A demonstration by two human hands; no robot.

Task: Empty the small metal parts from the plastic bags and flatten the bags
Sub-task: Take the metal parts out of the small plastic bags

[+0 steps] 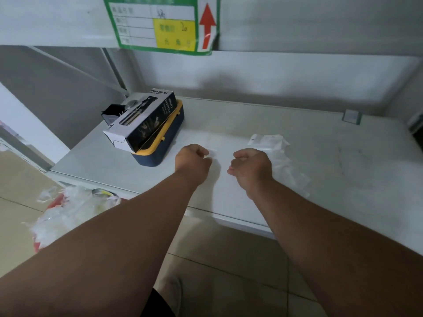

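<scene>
Nearest the camera, two bare forearms are reaching forward over a beige tiled floor (pixel 229 259) toward a white shelf (pixel 343 179). Down on the floor at the left, a heap of crumpled clear plastic bags (pixel 68 211) is lying over something red (what the red thing is cannot be told).

On the shelf's front part, the left hand (pixel 193 162) is hovering with its fingers curled into a loose fist; a faint, thin clear piece of plastic seems to be lying just beyond its knuckles, but whether the fingers are pinching it cannot be told. The right hand (pixel 249 167) is sitting near it, well apart from touching, with its fingers also curled downward; whether it is holding anything cannot be told either.

Just beside and behind the right hand, a pile of flattened clear plastic bags (pixel 274 152) is lying on the shelf, stretching along the right wrist.

Farther back at the left, a black and white cardboard spray bottle box (pixel 142 120) is resting tilted on top of a navy blue plastic box with a yellow lid (pixel 164 147). Above, a green-bordered paper price label with a red arrow (pixel 164 24) is hanging from the upper shelf's edge.
</scene>
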